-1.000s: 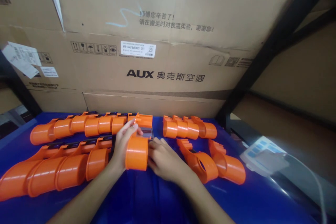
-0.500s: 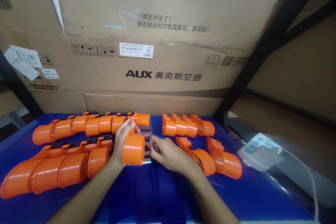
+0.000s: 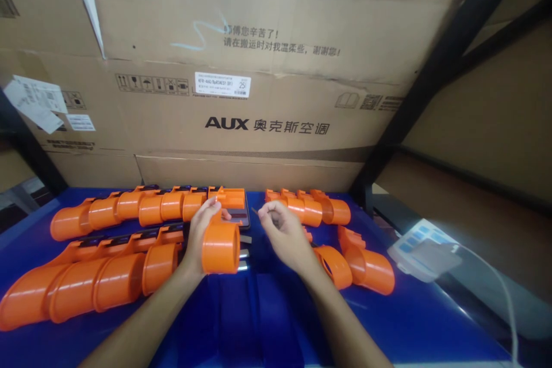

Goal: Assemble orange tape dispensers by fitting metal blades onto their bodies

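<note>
Between both hands [image 3: 280, 234], right of the orange ring [image 3: 221, 248], slim clearance

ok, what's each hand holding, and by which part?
Left hand: orange part, by its left side. Right hand: thin strip, pinched at one end; too small to identify.

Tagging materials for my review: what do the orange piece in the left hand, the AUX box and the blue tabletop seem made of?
Orange piece: likely moulded plastic, semi-gloss, from its even colour and soft highlights. AUX box: matt brown cardboard, judging by folds and printing. Blue tabletop: perhaps plastic or coated sheet, given its smooth sheen.
</note>
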A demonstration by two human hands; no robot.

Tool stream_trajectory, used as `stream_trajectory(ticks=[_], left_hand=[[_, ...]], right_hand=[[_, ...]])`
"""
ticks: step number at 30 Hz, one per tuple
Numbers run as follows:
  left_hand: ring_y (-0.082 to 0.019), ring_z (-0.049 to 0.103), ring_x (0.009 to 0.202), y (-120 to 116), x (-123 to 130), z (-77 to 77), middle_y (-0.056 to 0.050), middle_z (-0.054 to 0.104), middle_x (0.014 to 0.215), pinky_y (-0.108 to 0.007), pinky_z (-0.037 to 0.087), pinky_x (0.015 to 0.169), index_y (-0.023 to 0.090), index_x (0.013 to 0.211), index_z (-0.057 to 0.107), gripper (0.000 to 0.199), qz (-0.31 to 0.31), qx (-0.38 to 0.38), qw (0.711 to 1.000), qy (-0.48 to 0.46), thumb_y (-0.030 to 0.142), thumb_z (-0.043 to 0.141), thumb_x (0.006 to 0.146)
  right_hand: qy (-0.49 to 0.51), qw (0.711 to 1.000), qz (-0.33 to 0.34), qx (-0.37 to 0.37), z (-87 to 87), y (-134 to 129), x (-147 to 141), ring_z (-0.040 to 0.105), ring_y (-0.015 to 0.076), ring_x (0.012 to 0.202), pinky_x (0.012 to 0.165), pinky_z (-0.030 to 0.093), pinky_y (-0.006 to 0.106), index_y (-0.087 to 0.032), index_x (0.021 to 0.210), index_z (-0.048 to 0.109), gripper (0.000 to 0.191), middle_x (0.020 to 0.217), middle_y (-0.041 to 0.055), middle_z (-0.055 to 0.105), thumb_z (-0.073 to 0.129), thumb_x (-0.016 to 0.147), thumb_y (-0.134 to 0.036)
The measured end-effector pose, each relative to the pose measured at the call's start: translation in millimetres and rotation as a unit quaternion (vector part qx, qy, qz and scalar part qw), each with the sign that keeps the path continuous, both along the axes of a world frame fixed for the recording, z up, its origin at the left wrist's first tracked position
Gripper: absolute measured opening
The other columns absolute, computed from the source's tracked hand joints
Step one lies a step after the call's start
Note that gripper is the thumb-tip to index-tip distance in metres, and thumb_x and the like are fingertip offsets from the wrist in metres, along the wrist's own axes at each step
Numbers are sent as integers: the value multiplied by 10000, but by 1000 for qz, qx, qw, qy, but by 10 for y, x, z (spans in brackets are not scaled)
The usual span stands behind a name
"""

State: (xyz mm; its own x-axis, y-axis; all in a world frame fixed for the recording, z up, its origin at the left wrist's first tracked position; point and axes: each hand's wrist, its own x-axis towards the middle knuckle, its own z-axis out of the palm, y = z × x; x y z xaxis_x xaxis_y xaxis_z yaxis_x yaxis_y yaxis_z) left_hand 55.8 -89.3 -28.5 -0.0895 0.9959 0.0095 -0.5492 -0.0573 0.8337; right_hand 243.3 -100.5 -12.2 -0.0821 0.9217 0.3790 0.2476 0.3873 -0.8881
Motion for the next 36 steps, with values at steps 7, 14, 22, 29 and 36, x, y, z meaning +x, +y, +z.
stream_trajectory(ticks=[7, 14, 22, 29, 36], left_hand=[[-123, 585, 550, -86, 91, -11, 20, 638, 717, -233, 484, 558, 204, 976, 603, 427, -26, 17, 997, 70, 532, 774, 763], [-122, 591, 565, -100, 95, -17, 8, 643, 730, -219, 468, 563, 194, 1012, 600, 443, -22, 32, 994, 106, 548, 747, 791], [-129, 565, 501, -208, 137, 60, 10, 638, 626, -205, 442, 501, 194, 1074, 601, 534, -27, 16, 995, 99, 593, 763, 758], [-118, 569, 510, -178, 108, 38, 16, 632, 627, -201, 444, 521, 187, 1068, 624, 489, -30, 27, 992, 116, 569, 751, 790], [-97, 539, 460, -204, 166, 107, 11, 672, 646, -195, 412, 487, 192, 1000, 592, 455, -9, 53, 991, 125, 541, 773, 770]], right_hand=[[111, 992, -61, 4, 35, 17, 17, 481, 118, 500, 523, 382, 249, -202, 742, 599, 390, 543, -42, 539, 675, 907, -547], [168, 986, -12, -1, -12, 67, -3, 645, 160, 674, 686, 528, 293, -192, 928, 694, 300, 760, 30, 724, 706, 897, -490], [179, 983, 19, -22, -23, 60, -21, 610, 148, 666, 669, 499, 274, -199, 957, 682, 244, 767, 13, 702, 677, 927, -441], [154, 988, 22, -22, 7, 37, 6, 589, 143, 658, 651, 476, 266, -197, 882, 660, 242, 756, 8, 674, 656, 943, -430], [130, 992, 8, -7, -38, 70, -17, 587, 147, 652, 618, 466, 265, -192, 927, 697, 272, 777, 19, 686, 635, 944, -456]])
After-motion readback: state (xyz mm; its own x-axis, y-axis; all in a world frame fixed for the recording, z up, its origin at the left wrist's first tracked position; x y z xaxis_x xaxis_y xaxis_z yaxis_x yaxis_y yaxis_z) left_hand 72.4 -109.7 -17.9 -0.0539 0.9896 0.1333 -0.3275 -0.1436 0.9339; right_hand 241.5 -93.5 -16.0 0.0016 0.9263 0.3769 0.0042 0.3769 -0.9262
